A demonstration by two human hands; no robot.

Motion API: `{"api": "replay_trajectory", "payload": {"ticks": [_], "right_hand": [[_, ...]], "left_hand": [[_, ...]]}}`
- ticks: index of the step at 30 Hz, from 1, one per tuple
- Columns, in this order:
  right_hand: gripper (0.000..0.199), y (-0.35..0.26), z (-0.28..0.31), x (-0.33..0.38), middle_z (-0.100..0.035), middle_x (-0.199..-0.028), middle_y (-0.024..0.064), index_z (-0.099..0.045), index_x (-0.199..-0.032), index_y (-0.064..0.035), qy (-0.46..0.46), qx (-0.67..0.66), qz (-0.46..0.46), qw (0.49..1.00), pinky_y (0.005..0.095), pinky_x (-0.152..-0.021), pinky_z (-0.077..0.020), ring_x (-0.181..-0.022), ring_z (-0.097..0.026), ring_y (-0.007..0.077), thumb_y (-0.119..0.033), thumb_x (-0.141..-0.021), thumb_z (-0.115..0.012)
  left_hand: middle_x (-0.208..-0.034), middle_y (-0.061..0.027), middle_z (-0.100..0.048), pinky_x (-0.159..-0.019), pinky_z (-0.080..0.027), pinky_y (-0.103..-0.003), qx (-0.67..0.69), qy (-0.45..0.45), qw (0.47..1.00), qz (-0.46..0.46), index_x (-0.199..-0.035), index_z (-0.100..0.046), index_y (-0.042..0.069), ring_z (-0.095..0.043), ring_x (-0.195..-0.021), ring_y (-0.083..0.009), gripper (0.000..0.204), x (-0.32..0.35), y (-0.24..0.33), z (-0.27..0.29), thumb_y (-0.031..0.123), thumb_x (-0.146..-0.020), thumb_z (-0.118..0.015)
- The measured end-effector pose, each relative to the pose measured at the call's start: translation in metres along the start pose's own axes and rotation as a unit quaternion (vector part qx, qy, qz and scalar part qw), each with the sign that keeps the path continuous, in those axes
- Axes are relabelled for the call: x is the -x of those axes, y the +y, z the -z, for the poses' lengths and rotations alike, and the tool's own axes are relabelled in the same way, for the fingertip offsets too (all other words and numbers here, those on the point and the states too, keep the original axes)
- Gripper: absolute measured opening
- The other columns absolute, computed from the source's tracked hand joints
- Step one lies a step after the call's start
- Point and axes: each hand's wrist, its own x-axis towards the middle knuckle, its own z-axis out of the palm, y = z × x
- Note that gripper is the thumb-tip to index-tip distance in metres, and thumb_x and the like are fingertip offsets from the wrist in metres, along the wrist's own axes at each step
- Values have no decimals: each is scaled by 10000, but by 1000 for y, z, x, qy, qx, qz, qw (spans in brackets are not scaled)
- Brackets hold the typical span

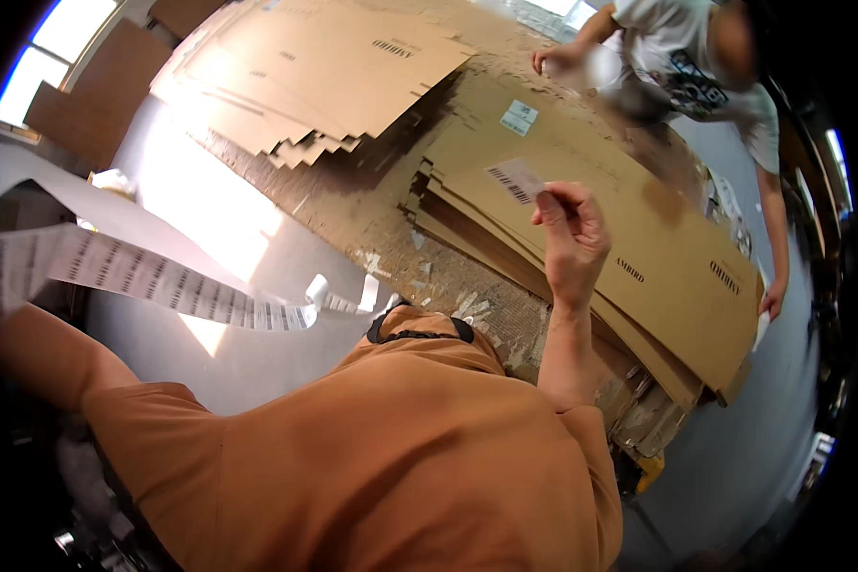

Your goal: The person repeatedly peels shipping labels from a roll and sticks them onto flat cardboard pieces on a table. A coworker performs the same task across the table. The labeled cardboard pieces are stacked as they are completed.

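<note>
Clock read from the frame centre, 12 at the top. We had the right hand [576, 240] at 2 o'clock, thumb and fingers pinched on one edge of a label [513, 180], bars facing up. That label sat at 1 o'clock, over the right stack [663, 253] of flat cartons; whether it touched the top one, we couldn't tell. We saw the left forearm [43, 353] run out at 9 o'clock; the left hand was lost at the rim, so its fingers we couldn't judge. A strip [143, 281] of labels trailed from 9 o'clock toward the centre, far end curled. A second label [519, 118] lay on the right stack at 1 o'clock, beyond the held one. Left stack [334, 71]: 11 o'clock, same worn bench [300, 202]. Co-worker [677, 48] stood between 1 and 2, one hand down at 3 o'clock.

Step, by our reading: labelling cartons, one label off the strip and not yet set down. Next move, we judged, called for squaring it over a bare patch, lowering it flat and pressing out creases, strip kept clear.
</note>
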Motion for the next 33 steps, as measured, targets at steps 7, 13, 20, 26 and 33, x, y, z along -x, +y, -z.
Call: {"api": "replay_trajectory", "payload": {"ticks": [7, 13, 20, 26, 33], "right_hand": [[48, -6, 25, 11, -591, -796, 14, -606, -917, 1, 31, 74, -16, 997, 191, -614, -434, -658, -523, 63, -31, -883, -620], [58, -13, 45, 19, -573, -793, 16, -592, -950, 9, 110, 84, -37, 990, 199, -612, -430, -660, -507, 68, -30, -907, -586], [118, -1, 50, 7, -558, -736, 15, -588, -936, 13, 149, 105, -78, 980, 195, -568, -392, -616, -486, 63, -104, -929, -578], [113, 74, 64, -37, -524, -699, -8, -583, -904, 2, 125, 39, -220, 967, 198, -542, -363, -587, -458, 50, -105, -925, -552], [117, 180, 82, -81, -516, -684, -18, -589, -887, -13, 93, 81, -317, 940, 189, -523, -356, -581, -458, 41, -122, -915, -556]], "left_hand": [[-646, -28, -442, -499, -392, -257, 130, -356, 917, 122, -737, -506, 90, -458, -562, -154, 334, 104, -69, -124, 362, -931, -512], [-715, -44, -562, -599, -510, -272, 295, -366, 811, 348, -855, -535, 64, -575, -637, -144, 215, 268, -118, -209, 256, -877, -630], [-758, -7, -634, -663, -470, -228, 188, -588, 619, 486, -844, -633, -9, -569, -722, -59, 80, 354, -104, -256, 1, -775, -674], [-753, -1, -635, -621, -469, -231, 151, -533, 622, 553, -837, -633, 1, -563, -691, -54, 56, 392, -170, -276, 21, -792, -659], [-730, -13, -622, -553, -462, -228, 124, -492, 617, 601, -811, -600, 21, -568, -643, -62, 61, 434, -235, -296, 37, -824, -657]]}}
